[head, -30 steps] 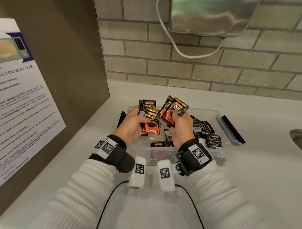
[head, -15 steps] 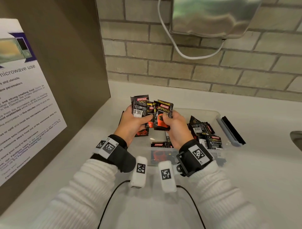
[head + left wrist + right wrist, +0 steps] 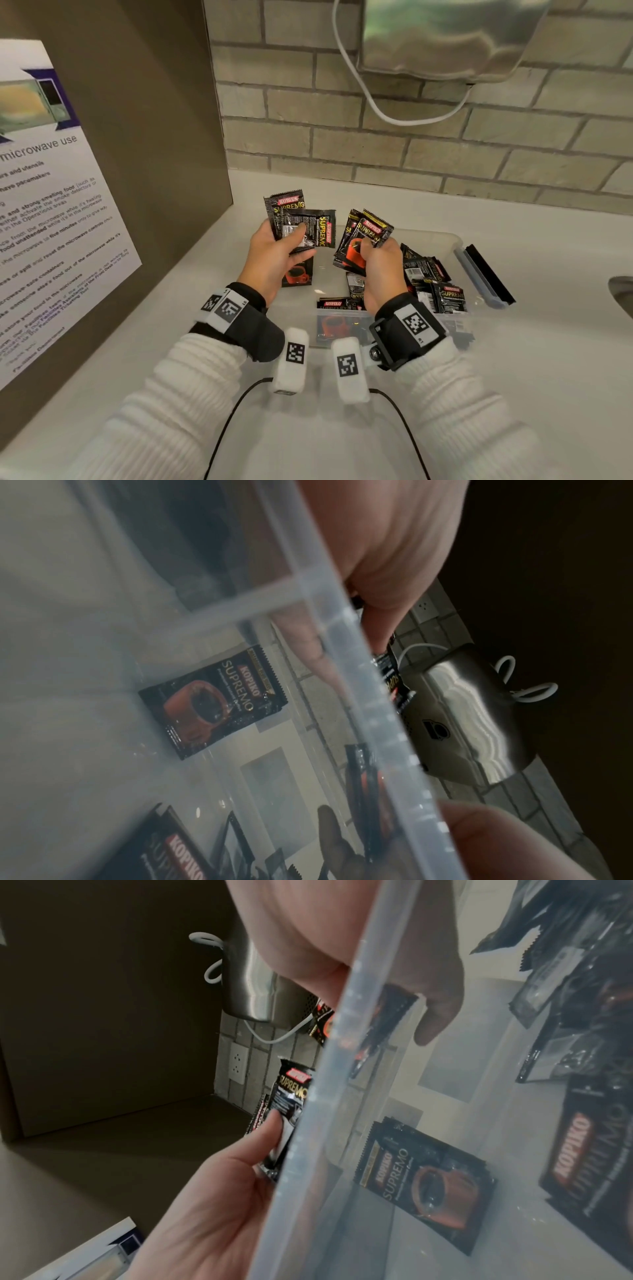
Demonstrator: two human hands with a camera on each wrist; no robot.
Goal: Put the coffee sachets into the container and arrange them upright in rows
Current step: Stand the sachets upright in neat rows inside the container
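Now your left hand (image 3: 274,253) grips several coffee sachets (image 3: 301,222). Just beside it, your right hand (image 3: 378,263) pinches more above the container (image 3: 445,240).

Translucent container rim (image 3: 359,696) crosses frame diagonally. Behind wall, one Kopiko sachet (image 3: 214,702) lies flat, face up. Left hand (image 3: 387,561) above rim, pinching held sachets (image 3: 394,680). Steel dispenser (image 3: 472,723) beyond.

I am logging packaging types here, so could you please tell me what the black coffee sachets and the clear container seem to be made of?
Black coffee sachets: probably glossy plastic or foil laminate; they glint, crinkle and have serrated sealed ends.
Clear rectangular container: likely frosted translucent plastic; sachets show hazily through its wall in the wrist views.
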